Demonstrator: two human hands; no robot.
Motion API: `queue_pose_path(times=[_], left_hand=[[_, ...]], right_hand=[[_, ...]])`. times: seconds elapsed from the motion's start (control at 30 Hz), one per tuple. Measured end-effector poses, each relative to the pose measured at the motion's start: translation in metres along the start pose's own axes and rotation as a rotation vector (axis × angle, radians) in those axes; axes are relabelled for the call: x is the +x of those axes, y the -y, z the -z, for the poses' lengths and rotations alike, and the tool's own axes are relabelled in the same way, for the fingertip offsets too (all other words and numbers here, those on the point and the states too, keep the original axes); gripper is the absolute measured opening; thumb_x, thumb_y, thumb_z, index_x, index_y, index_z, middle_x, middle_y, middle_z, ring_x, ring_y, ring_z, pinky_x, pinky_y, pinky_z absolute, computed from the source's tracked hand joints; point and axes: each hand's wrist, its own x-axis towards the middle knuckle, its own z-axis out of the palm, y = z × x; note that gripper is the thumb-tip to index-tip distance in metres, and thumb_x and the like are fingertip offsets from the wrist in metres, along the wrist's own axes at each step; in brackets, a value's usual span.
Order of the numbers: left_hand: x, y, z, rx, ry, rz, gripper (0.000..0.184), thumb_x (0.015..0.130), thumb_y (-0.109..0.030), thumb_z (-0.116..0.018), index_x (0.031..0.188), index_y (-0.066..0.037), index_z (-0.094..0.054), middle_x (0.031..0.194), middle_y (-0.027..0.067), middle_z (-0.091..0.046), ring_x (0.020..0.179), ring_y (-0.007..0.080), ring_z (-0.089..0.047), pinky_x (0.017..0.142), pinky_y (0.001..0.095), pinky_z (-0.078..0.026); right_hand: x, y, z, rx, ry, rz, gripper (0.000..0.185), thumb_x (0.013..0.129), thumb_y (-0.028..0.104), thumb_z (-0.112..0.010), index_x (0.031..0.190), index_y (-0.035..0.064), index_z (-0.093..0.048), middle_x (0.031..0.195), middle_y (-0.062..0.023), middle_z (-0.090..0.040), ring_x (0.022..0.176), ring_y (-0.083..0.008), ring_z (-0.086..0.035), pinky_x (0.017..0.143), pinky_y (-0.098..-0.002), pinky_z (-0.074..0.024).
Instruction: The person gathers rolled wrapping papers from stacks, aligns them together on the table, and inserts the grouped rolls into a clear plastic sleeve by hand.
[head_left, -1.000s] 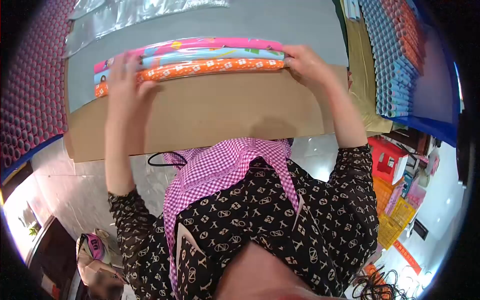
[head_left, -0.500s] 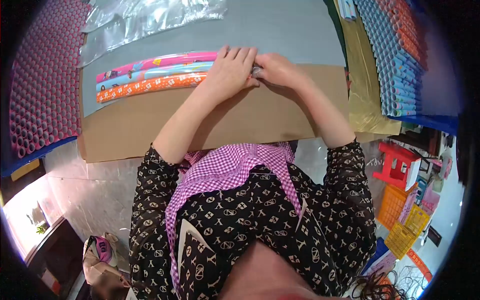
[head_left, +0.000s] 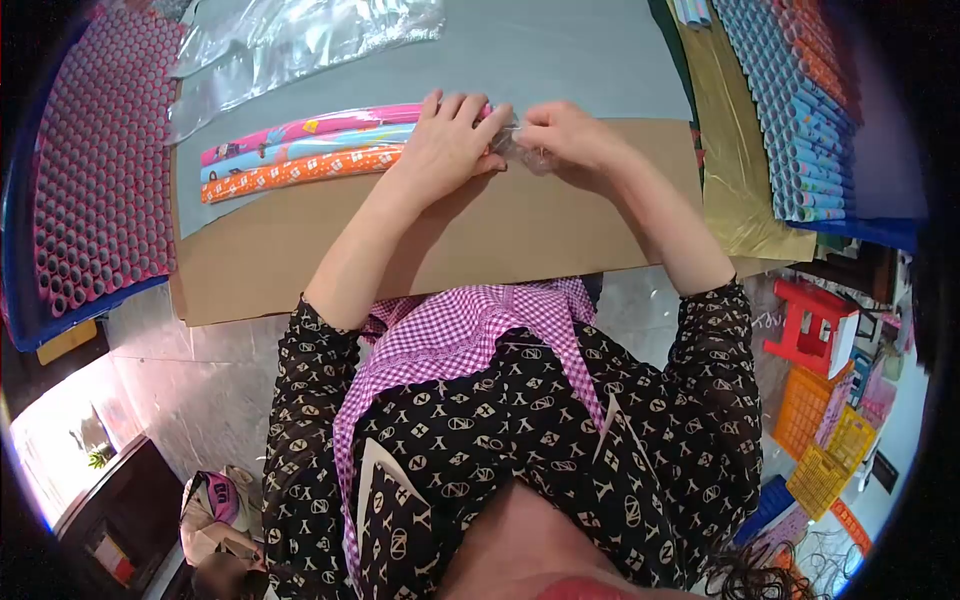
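Three patterned paper rolls, pink [head_left: 290, 134], light blue [head_left: 300, 152] and orange [head_left: 300, 170], lie side by side in a clear plastic sleeve. My left hand [head_left: 445, 140] grips their right end from above, thumb at the near side and fingers over the far side. My right hand [head_left: 570, 135] is closed on the loose clear plastic end [head_left: 530, 150] of the sleeve, just beyond the rolls. The right ends of the rolls are mostly hidden under my left hand.
Clear plastic sleeves [head_left: 310, 40] lie at the back of the grey and brown work surface [head_left: 480, 240]. Stacked pink-rimmed rolls [head_left: 105, 200] stand on the left, blue and orange rolls [head_left: 815, 130] on the right. A red stool [head_left: 815, 325] and yellow crates [head_left: 820, 480] are on the floor.
My right hand has moved a little to the right, away from my left hand, drawing out the clear plastic end. The left hand still covers the rolls.
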Motion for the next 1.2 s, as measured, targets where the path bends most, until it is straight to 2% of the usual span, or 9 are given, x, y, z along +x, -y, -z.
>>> queue_pose_path(times=[0.27, 0.4, 0.5, 0.57, 0.67, 0.83, 1.0, 1.1, 1.2], left_hand=[[0.01, -0.007, -0.012, 0.062, -0.045, 0.094, 0.044, 0.082, -0.027, -0.066, 0.118, -0.004, -0.055, 0.12, 0.0119, -0.053, 0.118, 0.0313, -0.048, 0.102, 0.0513, -0.035], [0.009, -0.01, -0.015, 0.009, -0.085, 0.144, 0.035, 0.082, -0.026, -0.063, 0.112, -0.009, -0.058, 0.121, 0.0101, -0.053, 0.118, 0.0294, -0.048, 0.101, 0.0502, -0.035], [0.009, -0.011, -0.014, -0.002, -0.066, 0.197, 0.029, 0.082, -0.028, -0.063, 0.106, -0.012, -0.063, 0.121, 0.0089, -0.054, 0.119, 0.0277, -0.049, 0.102, 0.0511, -0.035], [0.009, -0.012, -0.012, -0.062, -0.111, 0.187, 0.025, 0.083, -0.027, -0.061, 0.101, -0.011, -0.065, 0.12, 0.0089, -0.055, 0.118, 0.0281, -0.049, 0.102, 0.0515, -0.035], [0.008, -0.009, -0.015, -0.013, -0.111, 0.198, 0.023, 0.085, -0.026, -0.06, 0.101, -0.011, -0.066, 0.12, 0.0088, -0.056, 0.117, 0.0288, -0.05, 0.102, 0.0505, -0.035], [0.003, -0.006, -0.02, 0.032, -0.128, 0.136, 0.023, 0.086, -0.028, -0.059, 0.098, -0.011, -0.068, 0.117, 0.0111, -0.057, 0.115, 0.031, -0.051, 0.101, 0.0515, -0.034], [0.0, -0.01, -0.016, 0.013, -0.238, 0.139, 0.024, 0.084, -0.028, -0.065, 0.102, -0.013, -0.064, 0.121, 0.0079, -0.056, 0.117, 0.032, -0.05, 0.101, 0.052, -0.034], [-0.002, -0.007, -0.016, -0.022, -0.282, 0.105, 0.024, 0.083, -0.029, -0.065, 0.101, -0.013, -0.064, 0.121, 0.0072, -0.057, 0.116, 0.0345, -0.05, 0.1, 0.0531, -0.035], [-0.004, -0.007, -0.017, -0.031, -0.22, 0.109, 0.023, 0.083, -0.028, -0.065, 0.099, -0.012, -0.065, 0.12, 0.0063, -0.057, 0.116, 0.0355, -0.05, 0.1, 0.0541, -0.035]], right_hand=[[-0.002, -0.015, -0.016, 1.185, 0.205, -0.385, 0.019, 0.098, 0.026, -0.056, 0.098, 0.007, -0.054, 0.076, -0.0002, -0.056, 0.052, -0.0072, -0.041, 0.045, -0.0233, -0.0346], [-0.013, -0.008, -0.026, 1.396, 0.148, -0.372, 0.023, 0.1, 0.029, -0.051, 0.1, 0.0062, -0.055, 0.075, -0.0014, -0.055, 0.053, -0.0078, -0.043, 0.045, -0.023, -0.0336], [-0.029, -0.011, -0.024, 1.403, 0.152, -0.056, 0.033, 0.103, 0.035, -0.045, 0.105, 0.0043, -0.058, 0.101, -0.0136, -0.067, 0.061, -0.0112, -0.051, 0.049, -0.0244, -0.0397], [-0.038, 0.005, -0.034, 1.282, 0.062, 0.099, 0.028, 0.1, 0.027, -0.053, 0.111, 0.0029, -0.058, 0.117, -0.017, -0.066, 0.064, -0.0128, -0.054, 0.052, -0.0268, -0.0439], [-0.032, 0.011, -0.035, -0.615, -0.574, 0.8, 0.037, 0.082, 0.005, -0.068, 0.118, 0.0051, -0.058, 0.115, -0.0113, -0.066, 0.082, -0.0256, -0.059, 0.071, -0.0362, -0.0491], [-0.009, -0.013, -0.019, -0.855, -0.534, 0.762, 0.028, 0.085, 0.004, -0.064, 0.112, 0.0037, -0.058, 0.091, -0.0067, -0.066, 0.079, -0.0266, -0.059, 0.071, -0.0378, -0.0476], [0.001, 0.003, -0.011, 0.636, -0.116, -0.101, 0.021, 0.086, 0.005, -0.059, 0.106, 0.0029, -0.056, 0.066, -0.0043, -0.056, 0.047, -0.0116, -0.045, 0.04, -0.0279, -0.0339], [0.014, -0.017, -0.006, 1.207, 0.198, -0.231, 0.021, 0.084, 0.003, -0.06, 0.104, 0.0026, -0.054, 0.069, -0.0014, -0.056, 0.047, -0.0046, -0.04, 0.038, -0.0217, -0.0281], [0.01, -0.02, -0.01, 1.114, 0.083, -0.233, 0.018, 0.085, 0.003, -0.06, 0.103, 0.004, -0.055, 0.073, -0.0009, -0.055, 0.048, -0.0061, -0.041, 0.039, -0.0216, -0.0299]])
